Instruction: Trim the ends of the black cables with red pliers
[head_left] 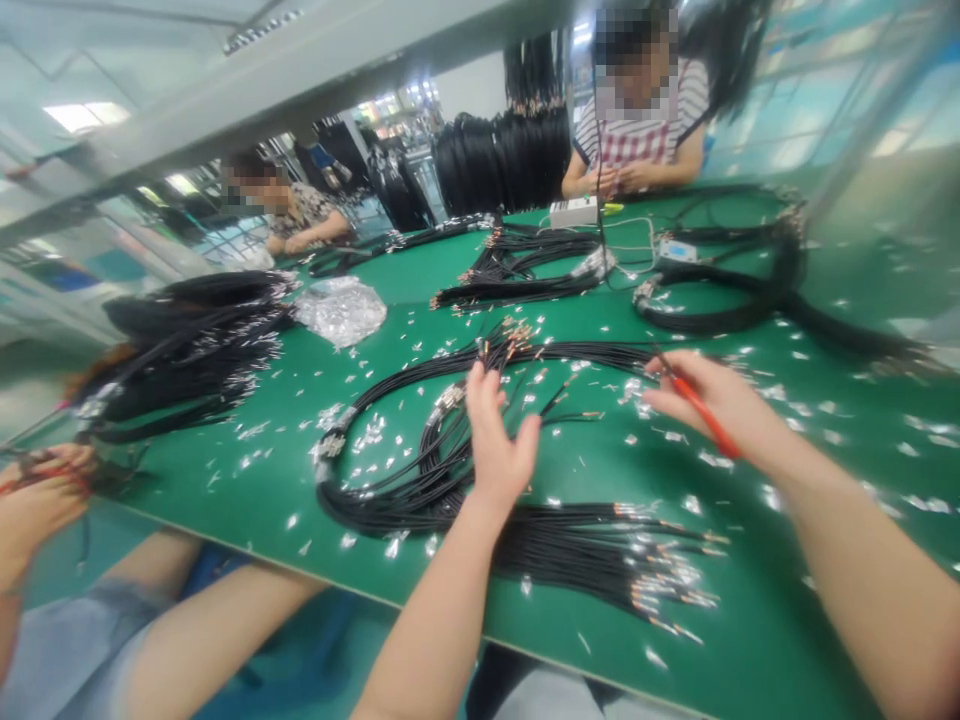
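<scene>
My left hand [499,440] hovers over a looped bundle of thin black cables [390,520], thumb and fingers apart. Its fingertips are close to a cluster of copper-coloured cable ends [514,340]; I see nothing gripped in it. My right hand [701,390], to the right of that cluster, is closed around a red-handled hand tool [703,412] with a narrow dark tip. Blur hides whether the tool is snips or pliers. Black cables [592,350] run between the two hands. Near the front edge, more cable ends [667,580] fan out to the right.
Small shiny scraps litter the green table [270,490]. A clear plastic bag [341,310] and a black cable pile [195,350] lie left. Coiled cables [720,310] sit back right. A co-worker's hand [45,490] is at the left edge; two people sit across.
</scene>
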